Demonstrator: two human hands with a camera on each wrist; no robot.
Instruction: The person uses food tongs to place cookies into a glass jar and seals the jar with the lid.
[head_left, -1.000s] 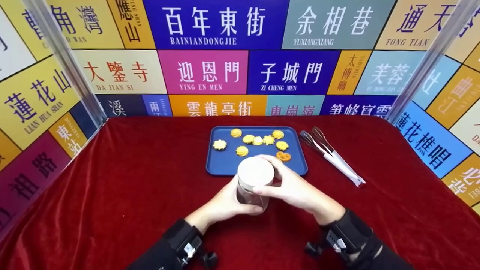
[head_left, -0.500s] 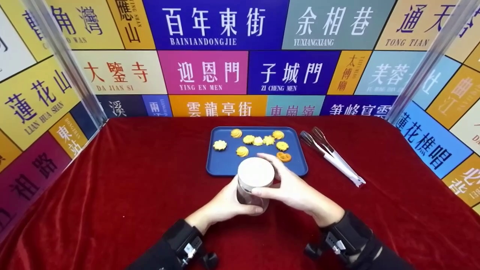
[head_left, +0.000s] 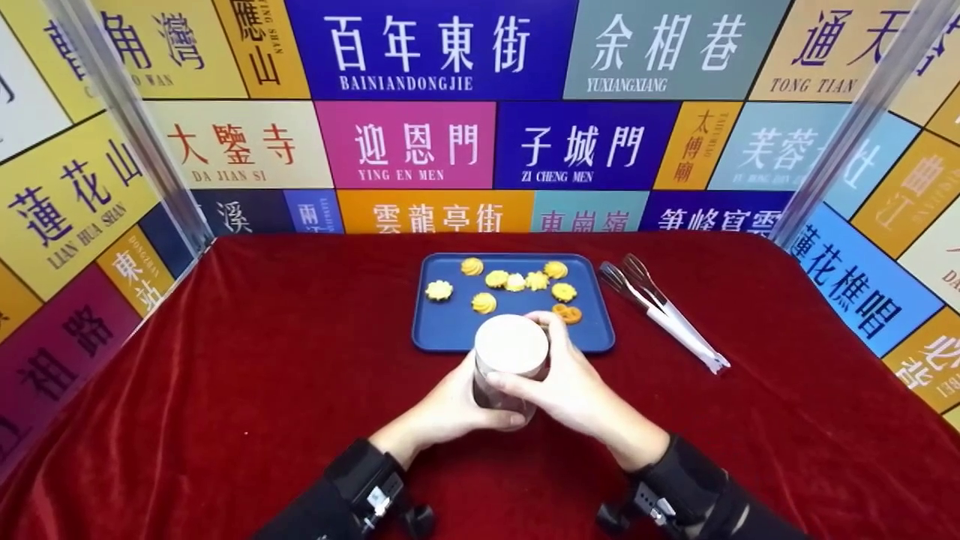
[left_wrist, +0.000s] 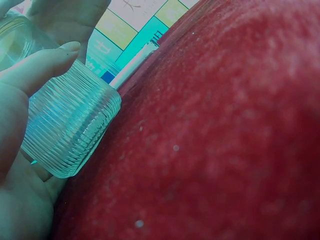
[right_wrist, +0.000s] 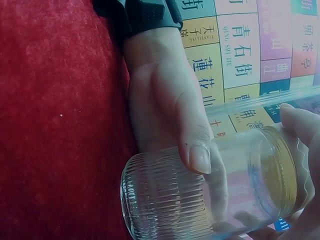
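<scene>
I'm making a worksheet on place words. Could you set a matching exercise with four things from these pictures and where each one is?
Things:
1. Glass jar
2. White lid
3. Tongs
4. Pretzel-shaped biscuit

Places:
A. On the red cloth, beside the tray
B. Gripped round its body by the left hand
C. On the blue tray
D. Atop the jar, with the right hand at its rim

Pairs: 1-B, 2-D, 3-A, 4-C

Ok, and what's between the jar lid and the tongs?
In the head view, from lid to tongs: the right hand, then the near right corner of the blue tray with its pretzel, then red cloth.
</scene>
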